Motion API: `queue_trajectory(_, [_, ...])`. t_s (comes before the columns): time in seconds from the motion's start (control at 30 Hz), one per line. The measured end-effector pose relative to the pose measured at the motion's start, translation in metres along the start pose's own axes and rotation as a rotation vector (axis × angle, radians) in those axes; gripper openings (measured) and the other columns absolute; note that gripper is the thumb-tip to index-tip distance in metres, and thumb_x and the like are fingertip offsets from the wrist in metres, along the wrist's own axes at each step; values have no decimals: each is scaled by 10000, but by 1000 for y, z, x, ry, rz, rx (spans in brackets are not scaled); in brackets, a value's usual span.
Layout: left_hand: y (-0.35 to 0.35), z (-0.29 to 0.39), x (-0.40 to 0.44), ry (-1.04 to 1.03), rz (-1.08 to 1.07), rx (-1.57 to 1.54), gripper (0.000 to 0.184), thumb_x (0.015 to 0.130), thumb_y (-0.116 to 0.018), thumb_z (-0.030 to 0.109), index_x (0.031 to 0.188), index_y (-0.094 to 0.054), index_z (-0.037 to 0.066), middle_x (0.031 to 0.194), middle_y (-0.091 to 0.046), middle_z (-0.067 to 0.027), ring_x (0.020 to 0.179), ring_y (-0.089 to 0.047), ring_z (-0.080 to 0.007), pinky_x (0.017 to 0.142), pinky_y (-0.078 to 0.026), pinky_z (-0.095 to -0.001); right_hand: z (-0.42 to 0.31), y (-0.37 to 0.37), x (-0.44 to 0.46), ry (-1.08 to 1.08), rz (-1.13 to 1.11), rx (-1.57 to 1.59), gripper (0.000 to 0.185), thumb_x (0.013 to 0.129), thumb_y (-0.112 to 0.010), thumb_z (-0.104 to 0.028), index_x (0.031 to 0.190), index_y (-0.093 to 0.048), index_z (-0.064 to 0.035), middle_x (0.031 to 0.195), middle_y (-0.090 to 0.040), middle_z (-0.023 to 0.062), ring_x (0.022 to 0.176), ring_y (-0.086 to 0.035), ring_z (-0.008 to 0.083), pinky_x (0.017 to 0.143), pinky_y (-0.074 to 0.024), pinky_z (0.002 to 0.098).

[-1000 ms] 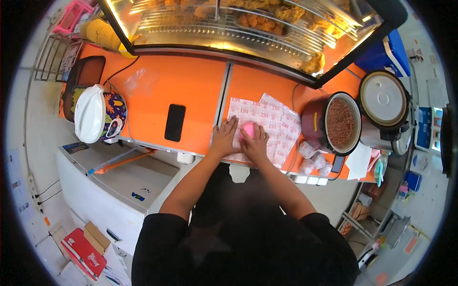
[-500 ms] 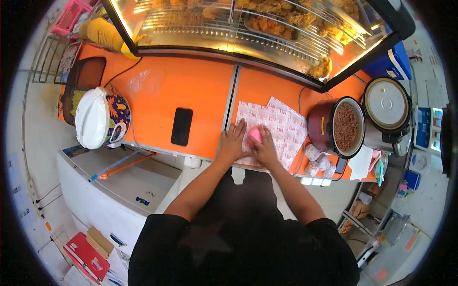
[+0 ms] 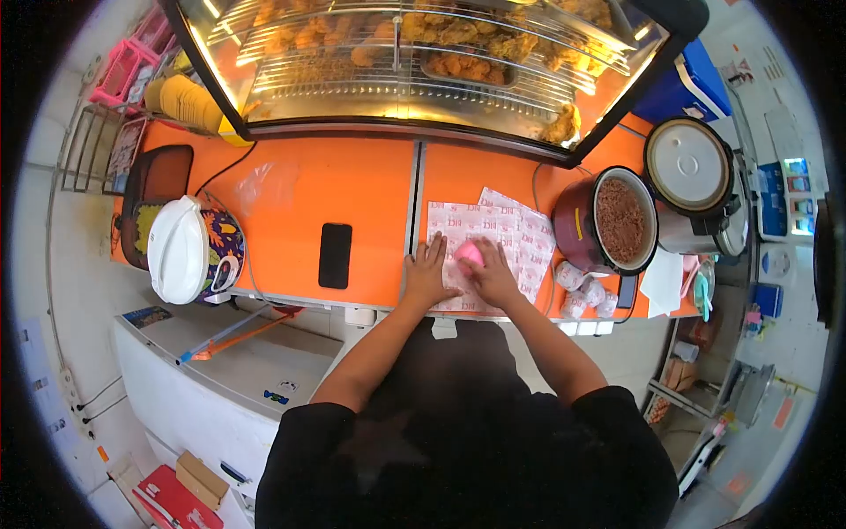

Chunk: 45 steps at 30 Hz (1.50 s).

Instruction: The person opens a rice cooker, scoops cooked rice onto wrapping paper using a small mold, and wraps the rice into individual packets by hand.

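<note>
Printed wrapping paper (image 3: 535,256) lies in overlapping sheets on the orange counter (image 3: 374,189). My left hand (image 3: 427,275) rests flat on the left part of the paper, fingers spread, holding nothing. Just right of it, my right hand (image 3: 491,271) has its fingers curled round a small pink object (image 3: 469,255), which is pressed against the paper. The pink object is partly hidden by those fingers. Several round wrapped bundles (image 3: 573,305) sit right of the paper, beside an open pot of reddish-brown rice (image 3: 621,220).
A lit glass case (image 3: 397,128) with fried food stands behind. A black phone (image 3: 335,256) and a white-lidded container (image 3: 179,251) are on the left. The rice cooker's round lid (image 3: 690,166) and a blue cooler (image 3: 692,88) stand at the right.
The camera view has shifted, showing more of the glass case. Both hands stay on the paper, with the right fingers moved slightly around the pink object.
</note>
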<state>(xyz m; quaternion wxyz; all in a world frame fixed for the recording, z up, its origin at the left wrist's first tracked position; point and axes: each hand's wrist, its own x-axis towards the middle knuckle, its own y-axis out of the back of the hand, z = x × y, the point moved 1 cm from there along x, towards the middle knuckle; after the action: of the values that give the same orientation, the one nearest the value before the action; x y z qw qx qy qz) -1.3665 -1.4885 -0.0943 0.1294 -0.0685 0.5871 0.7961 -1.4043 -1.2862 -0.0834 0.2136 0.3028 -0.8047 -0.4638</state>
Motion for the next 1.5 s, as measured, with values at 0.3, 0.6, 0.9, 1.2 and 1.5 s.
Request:
queue_trajectory(0.3, [4, 1, 1, -27, -27, 41, 1386, 574, -828, 727, 1637, -227, 71, 1710, -218, -70, 1441, -323, -338, 1020, -377, -571, -11, 0, 0, 12, 72, -3, 423, 889, -710, -208, 1310, -671, -202, 1555, -424, 196, 1478, -350, 427, 1209, -325, 561])
queue_trajectory(0.6, [5, -41, 60, -59, -122, -163, 705, 885, -677, 286, 1544, -461, 158, 1633, -352, -97, 1414, -377, -367, 1022, -424, -570, -18, 70, -3, -18, 174, 146, 619, 809, -765, -121, 1401, -594, -183, 1554, -426, 214, 1444, -403, 442, 1199, -352, 526])
queue_trajectory(0.9, [-10, -31, 61, -126, 459, 71, 524, 866, -688, 209, 1387, -635, 196, 1601, -404, -97, 1451, -326, -335, 1017, -319, -618, 22, 285, -51, -439, 827, -571, 739, 882, -744, -219, 1515, -421, -18, 1553, -426, 238, 1451, -378, 446, 1192, -301, 538])
queue_trajectory(1.2, [-22, -29, 98, 45, 109, -1369, 767, 770, -759, 25, 1468, -453, 111, 1485, -464, -190, 1108, -633, -293, 946, -515, -447, -25, 184, -33, -243, 475, -72, 541, 856, -737, -142, 1353, -547, -48, 1492, -451, 220, 1413, -406, 427, 1168, -349, 523])
queue_trajectory(1.5, [-6, -38, 100, 240, -23, -1210, 809, 786, -802, 9, 1484, -396, -30, 1345, -590, -206, 1102, -667, -269, 900, -561, -357, -17, 93, 24, -167, 233, 100, 526, 824, -738, -146, 1315, -575, -50, 1469, -473, 229, 1378, -444, 422, 1146, -399, 505])
